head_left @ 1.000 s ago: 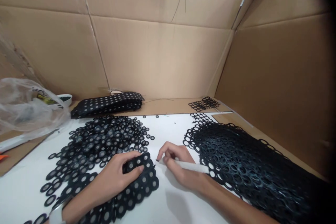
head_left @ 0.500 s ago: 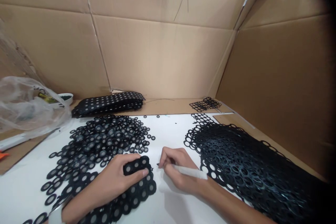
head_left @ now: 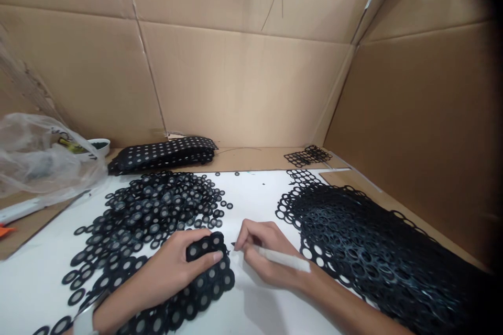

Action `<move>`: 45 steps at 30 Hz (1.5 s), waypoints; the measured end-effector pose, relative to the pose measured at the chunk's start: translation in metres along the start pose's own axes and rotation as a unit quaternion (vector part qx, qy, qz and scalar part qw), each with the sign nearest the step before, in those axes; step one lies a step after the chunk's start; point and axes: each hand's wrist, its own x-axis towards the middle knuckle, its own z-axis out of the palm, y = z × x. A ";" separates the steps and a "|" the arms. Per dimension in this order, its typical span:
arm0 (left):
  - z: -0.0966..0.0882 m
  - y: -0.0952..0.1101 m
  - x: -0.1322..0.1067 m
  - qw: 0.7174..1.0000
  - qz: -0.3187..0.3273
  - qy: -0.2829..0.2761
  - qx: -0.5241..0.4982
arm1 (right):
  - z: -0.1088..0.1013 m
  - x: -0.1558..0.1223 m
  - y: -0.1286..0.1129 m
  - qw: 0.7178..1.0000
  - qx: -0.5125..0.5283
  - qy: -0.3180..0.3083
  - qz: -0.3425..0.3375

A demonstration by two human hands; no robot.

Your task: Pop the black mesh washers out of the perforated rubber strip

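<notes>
My left hand (head_left: 176,267) presses down on a black sheet of punched rings (head_left: 204,280) lying on the white table top (head_left: 255,199), fingers curled over its upper edge. My right hand (head_left: 263,254) pinches a thin white pen-like tool (head_left: 281,257), its dark tip pointing left at the sheet's right edge. A heap of loose black rings (head_left: 157,207) lies just beyond my left hand.
A big pile of emptied black mesh sheets (head_left: 373,251) fills the right side. A stack of unpunched sheets (head_left: 163,154) lies at the back, a small mesh piece (head_left: 306,156) further right. A plastic bag (head_left: 39,157) and white cup (head_left: 96,145) sit left. Cardboard walls surround.
My right hand with the tool has slid slightly left and down toward the sheet's edge. My left hand stays pressed on the sheet.
</notes>
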 end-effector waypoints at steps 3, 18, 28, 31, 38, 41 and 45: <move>-0.001 0.001 0.000 1.000 -0.007 -0.004 0.000 | 0.001 0.000 -0.001 1.000 0.006 -0.004 -0.005; 0.001 -0.001 0.001 1.000 0.004 -0.021 -0.009 | 0.003 0.000 -0.007 0.997 0.064 0.001 -0.033; 0.000 0.000 0.003 0.999 -0.010 -0.033 -0.001 | 0.001 0.000 -0.012 0.994 0.097 0.016 -0.044; 0.000 0.000 0.002 0.999 -0.012 -0.035 -0.004 | 0.000 0.001 -0.012 0.993 0.105 0.016 -0.045; 0.000 -0.002 0.002 0.999 -0.018 -0.029 -0.005 | 0.000 0.000 -0.010 0.992 0.112 0.015 -0.046; -0.001 0.001 0.002 0.999 -0.015 -0.036 -0.009 | 0.000 0.000 -0.009 0.992 0.113 0.015 -0.046; -0.001 0.004 0.000 0.999 -0.011 -0.036 -0.013 | 0.000 0.000 -0.010 0.992 0.114 0.012 -0.044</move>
